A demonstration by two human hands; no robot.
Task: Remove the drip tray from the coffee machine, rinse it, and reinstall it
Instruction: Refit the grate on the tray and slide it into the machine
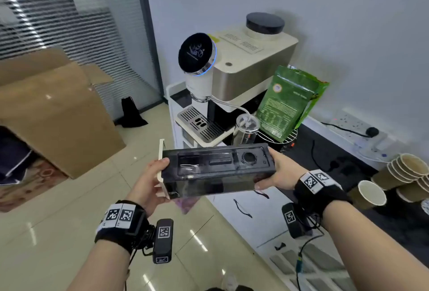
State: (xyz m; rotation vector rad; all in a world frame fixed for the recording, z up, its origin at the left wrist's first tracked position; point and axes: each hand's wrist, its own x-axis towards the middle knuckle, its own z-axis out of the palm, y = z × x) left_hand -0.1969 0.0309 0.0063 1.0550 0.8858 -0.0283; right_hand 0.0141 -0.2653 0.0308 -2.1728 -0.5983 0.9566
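I hold a long black plastic drip tray with a cream front panel level in front of me, clear of the machine. My left hand grips its cream-panel end and my right hand grips the opposite end. The cream and silver coffee machine stands behind the tray on a counter, with a round black display and a slotted metal grille under its spout. Both wrists carry black straps with square markers.
A green pouch leans on a wire rack beside the machine, with a clear cup in front. Paper cups lie stacked at right on the dark counter. A large cardboard box sits on the tiled floor at left.
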